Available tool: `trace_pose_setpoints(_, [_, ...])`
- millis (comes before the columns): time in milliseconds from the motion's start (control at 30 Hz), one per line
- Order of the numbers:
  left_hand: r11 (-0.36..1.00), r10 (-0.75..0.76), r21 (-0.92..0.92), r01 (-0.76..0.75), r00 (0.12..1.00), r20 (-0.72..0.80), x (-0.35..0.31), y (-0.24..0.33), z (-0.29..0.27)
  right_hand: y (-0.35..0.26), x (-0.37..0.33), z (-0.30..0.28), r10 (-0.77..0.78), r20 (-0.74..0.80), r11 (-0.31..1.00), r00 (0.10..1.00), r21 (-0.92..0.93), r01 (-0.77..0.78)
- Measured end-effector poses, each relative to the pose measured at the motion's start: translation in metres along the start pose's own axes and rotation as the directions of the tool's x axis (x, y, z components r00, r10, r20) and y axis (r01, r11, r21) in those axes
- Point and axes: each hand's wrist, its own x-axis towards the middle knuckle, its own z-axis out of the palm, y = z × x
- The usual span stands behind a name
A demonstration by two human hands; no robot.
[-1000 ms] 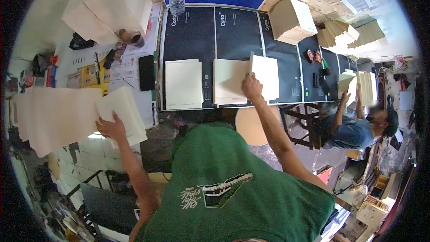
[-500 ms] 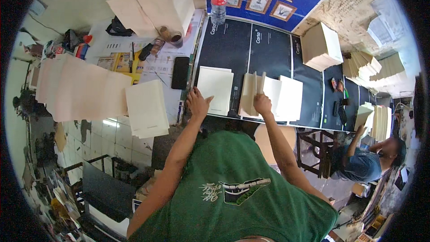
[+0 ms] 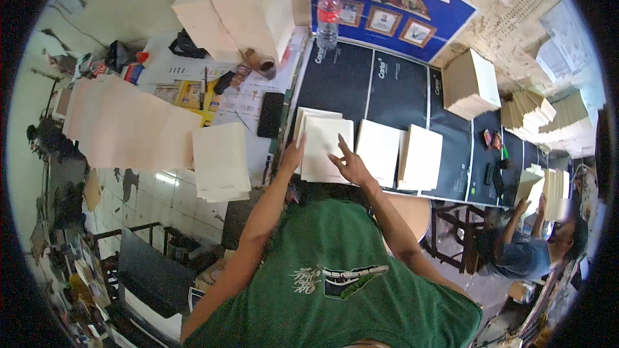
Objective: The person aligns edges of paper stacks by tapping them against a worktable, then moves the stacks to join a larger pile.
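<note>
A cream paper booklet (image 3: 327, 148) lies slightly askew over a similar stack near the front edge of the black-topped table (image 3: 332, 80). At its left edge, my left hand (image 3: 293, 154) has the paper between thumb and fingers, partly hidden by it. My right hand (image 3: 352, 165) is over the lower right side of the booklet, fingers spread and holding nothing. Just right of that hand lies another cream stack (image 3: 378, 153), and beyond it a thicker pile of booklets (image 3: 422, 158).
Left of the table, a long row of folded paper (image 3: 129, 122) ends at a loose stack (image 3: 221, 160). A black phone (image 3: 270, 115) and a glass (image 3: 265, 67) lie nearby. A water bottle (image 3: 327, 19) stands at the back. Far right, a co-worker (image 3: 525, 251) handles paper.
My right hand has moved left from the middle pile and spread its fingers. The booklet now covers the left stack, and my left hand has come onto its edge. The glass appears tilted.
</note>
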Motion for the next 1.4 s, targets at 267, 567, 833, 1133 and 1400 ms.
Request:
trace_pose_setpoints(267, [0.918, 0.391, 0.009, -0.396, 0.904, -0.172, -0.086, 0.074, -0.029, 0.096, 0.023, 0.005, 0.13, -0.115, 0.767, 0.985, 0.641, -0.027])
trace_pose_setpoints(567, [0.897, 0.382, -0.131, -0.421, 0.89, -0.249, -0.086, 0.069, -0.028, 0.084, 0.021, -0.018, -0.141, -0.027, 0.726, 0.99, 0.677, 0.122])
trace_pose_setpoints(833, [0.888, 0.367, -0.196, -0.416, 0.898, -0.241, -0.102, 0.132, -0.051, 0.059, 0.02, -0.019, -0.014, -0.184, 0.633, 0.983, 0.759, 0.151])
trace_pose_setpoints(1133, [0.908, 0.291, -0.184, -0.376, 0.882, -0.371, -0.112, 0.143, -0.037, 0.041, 0.021, -0.012, 0.002, -0.086, 0.683, 0.996, 0.728, 0.061])
trace_pose_setpoints(1400, [0.978, 0.176, 0.205, -0.047, 0.719, -0.672, -0.187, 0.175, -0.231, -0.099, 0.005, 0.056, -0.488, 0.388, 0.803, 0.782, 0.55, 0.229])
